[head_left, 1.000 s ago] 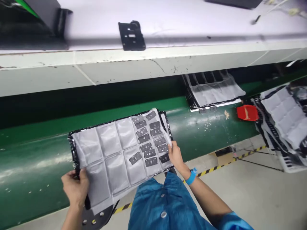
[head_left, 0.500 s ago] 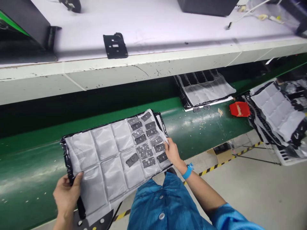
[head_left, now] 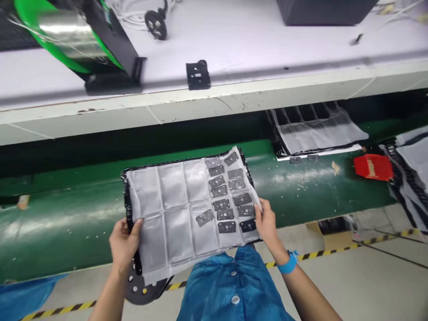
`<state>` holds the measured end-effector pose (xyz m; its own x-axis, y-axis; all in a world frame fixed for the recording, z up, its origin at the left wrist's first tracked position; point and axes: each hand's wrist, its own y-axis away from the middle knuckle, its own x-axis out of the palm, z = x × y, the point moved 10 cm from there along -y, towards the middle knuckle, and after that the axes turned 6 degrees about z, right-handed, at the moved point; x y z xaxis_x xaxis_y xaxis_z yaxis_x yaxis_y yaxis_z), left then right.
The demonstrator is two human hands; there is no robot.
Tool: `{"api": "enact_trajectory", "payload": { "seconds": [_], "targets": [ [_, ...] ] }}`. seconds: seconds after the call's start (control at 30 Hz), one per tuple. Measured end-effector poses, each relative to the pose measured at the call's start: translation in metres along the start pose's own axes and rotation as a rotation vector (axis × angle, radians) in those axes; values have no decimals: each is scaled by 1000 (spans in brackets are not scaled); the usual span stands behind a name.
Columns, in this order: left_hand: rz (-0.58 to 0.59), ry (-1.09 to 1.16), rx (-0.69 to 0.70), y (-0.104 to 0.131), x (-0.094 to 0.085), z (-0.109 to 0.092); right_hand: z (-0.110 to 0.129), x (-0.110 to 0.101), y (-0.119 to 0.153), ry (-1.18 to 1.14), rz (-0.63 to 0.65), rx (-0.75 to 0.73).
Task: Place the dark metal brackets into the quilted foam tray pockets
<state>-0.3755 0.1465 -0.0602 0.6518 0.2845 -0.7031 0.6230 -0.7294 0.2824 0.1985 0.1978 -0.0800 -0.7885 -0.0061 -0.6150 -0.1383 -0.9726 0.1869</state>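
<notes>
A black tray [head_left: 128, 196] lined with a translucent white sheet [head_left: 174, 187] lies over the front edge of the green surface. My left hand [head_left: 124, 240] grips its left edge, thumb on top. At the right edge my right hand [head_left: 267, 222] pinches the tray and sheet between thumb and fingers. Several small dark perforated plates [head_left: 226, 227] rest in the right-hand columns, and one plate [head_left: 204, 217] lies apart from them, tilted. The left cells hold no plates.
Behind stands a raised white shelf [head_left: 240, 40] with a black plate [head_left: 198, 75] and a green-and-black device [head_left: 76, 35]. Another lined tray [head_left: 314, 133] lies back right on the green surface [head_left: 60, 223], beside a red container [head_left: 373, 167]. A round dark stool [head_left: 143, 285] shows below.
The view has swung left, so everything sits further right in the picture. Both hands still hold the tray. More of the green-and-black device shows.
</notes>
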Motion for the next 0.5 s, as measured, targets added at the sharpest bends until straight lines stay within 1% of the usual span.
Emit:
{"api": "enact_trajectory", "payload": {
  "seconds": [0.13, 0.23, 0.3, 0.43, 0.5],
  "targets": [
    [40, 62, 18, 23, 9, -10, -4, -37, 12, 16, -49, -25],
    [69, 131, 55, 41, 8, -24, -1, -69, 20, 10, -91, -66],
    [50, 173, 85, 52, -1, -37, 6, -88, 23, -7, -96, -119],
    [11, 227, 133, 76, -25, -61, 26, -120, 24, -45, -92, -233],
    [3, 217, 147, 92, -32, -68, 35, -133, 30, -67, -103, -265]
  ]
}}
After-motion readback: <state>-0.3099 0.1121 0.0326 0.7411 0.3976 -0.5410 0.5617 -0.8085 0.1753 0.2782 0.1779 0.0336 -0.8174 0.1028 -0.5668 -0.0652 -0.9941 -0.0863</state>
